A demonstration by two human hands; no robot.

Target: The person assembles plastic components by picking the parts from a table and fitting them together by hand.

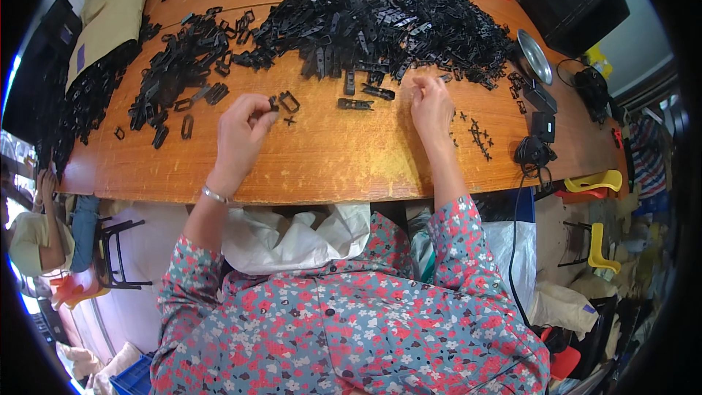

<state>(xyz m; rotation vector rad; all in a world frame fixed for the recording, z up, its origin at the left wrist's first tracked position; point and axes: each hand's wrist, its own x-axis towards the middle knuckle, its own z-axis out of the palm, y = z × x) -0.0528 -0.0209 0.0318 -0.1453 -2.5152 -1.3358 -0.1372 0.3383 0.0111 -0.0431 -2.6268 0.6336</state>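
My left hand (243, 128), with a silver bracelet at the wrist, hovers over the wooden table (329, 164), its thumb and fingers pinched on a small black plastic piece (274, 103). Right beside its fingertips is a black oblong plastic frame (290, 102). A tiny black cross-shaped part (289, 121) lies just below. My right hand (431, 106) is closed, fingertips together; whatever they pinch, if anything, is too small to tell. Several black plastic clips (356, 104) lie between the hands. More small cross-shaped parts (479, 135) are scattered right of my right wrist.
Large heaps of black plastic parts (329, 18) cover the far table. A looser pile (179, 58) lies left, near a tan sack (113, 4). A metal dish (534, 57), black adapter (542, 126) and cables stand right. White sacking (292, 241) hangs at the front edge. Another person (40, 241) sits left.
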